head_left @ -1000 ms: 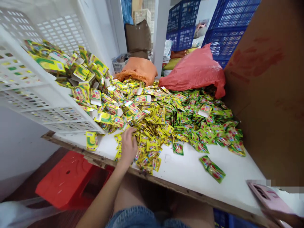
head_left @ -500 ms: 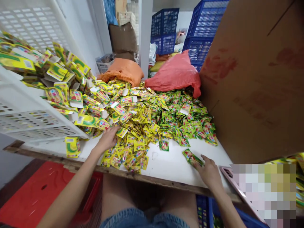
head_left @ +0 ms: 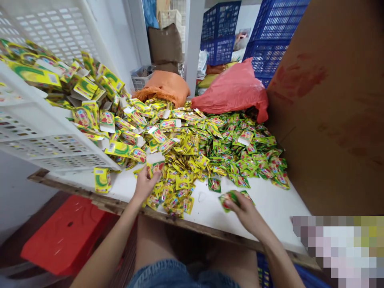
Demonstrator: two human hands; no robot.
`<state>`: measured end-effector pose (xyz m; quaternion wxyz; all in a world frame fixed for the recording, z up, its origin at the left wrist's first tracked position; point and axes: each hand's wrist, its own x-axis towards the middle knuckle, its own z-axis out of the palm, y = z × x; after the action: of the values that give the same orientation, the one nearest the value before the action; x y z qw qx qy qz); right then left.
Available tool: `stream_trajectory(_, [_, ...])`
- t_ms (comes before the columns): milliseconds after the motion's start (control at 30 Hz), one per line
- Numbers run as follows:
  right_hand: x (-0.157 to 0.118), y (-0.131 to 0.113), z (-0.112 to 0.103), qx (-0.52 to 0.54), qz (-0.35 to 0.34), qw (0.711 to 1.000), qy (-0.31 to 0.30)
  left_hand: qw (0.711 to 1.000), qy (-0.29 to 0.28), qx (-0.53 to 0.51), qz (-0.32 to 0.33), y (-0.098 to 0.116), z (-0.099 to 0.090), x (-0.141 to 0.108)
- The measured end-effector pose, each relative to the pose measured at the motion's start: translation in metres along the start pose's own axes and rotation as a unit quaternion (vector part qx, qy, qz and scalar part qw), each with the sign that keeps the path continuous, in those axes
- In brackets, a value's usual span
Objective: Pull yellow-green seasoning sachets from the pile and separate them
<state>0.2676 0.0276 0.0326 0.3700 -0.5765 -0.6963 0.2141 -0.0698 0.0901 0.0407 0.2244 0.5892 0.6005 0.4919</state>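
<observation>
Between the fingers and thumb of my left hand (head_left: 147, 185) is a small yellow box (head_left: 155, 163) with its white flap up. My right hand (head_left: 244, 210) grips a green packet (head_left: 226, 201) low over the white tabletop; part of another green packet shows behind the fingers. Yellow packets (head_left: 182, 181) lie heaped beside my left hand. A pile of green packets (head_left: 240, 162) spreads beyond my right hand, with a single green packet (head_left: 214, 184) at its near edge.
At the left, a tipped white crate (head_left: 81, 148) spills yellow boxes. An orange sack (head_left: 168, 86) and a red sack (head_left: 234, 90) lie behind the piles. A large cardboard box (head_left: 333, 120) stands at the right. A red stool (head_left: 66, 236) is below the table.
My left hand has lifted a yellow box from the pile's edge. My right hand has closed on a green packet and moved slightly left. The view has shifted a little.
</observation>
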Motion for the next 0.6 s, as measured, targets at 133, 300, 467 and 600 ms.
stream_trajectory(133, [0.062, -0.052, 0.064, 0.02, -0.045, 0.987, -0.156, 0.988, -0.046, -0.129, -0.07, 0.005, 0.008, -0.026])
stream_trajectory(300, [0.095, -0.063, 0.111, -0.028, -0.07, 0.976, -0.202, 0.973, -0.079, -0.176, -0.128, -0.002, 0.004, -0.05])
stream_trajectory(467, [0.094, -0.06, 0.115, -0.075, -0.095, 0.97, -0.209, 0.964, -0.067, -0.201, -0.16, -0.012, 0.003, -0.062])
stream_trajectory(600, [0.087, -0.061, 0.111, -0.086, -0.099, 0.977, -0.168, 0.937, -0.089, -0.282, -0.185, -0.006, 0.007, -0.066])
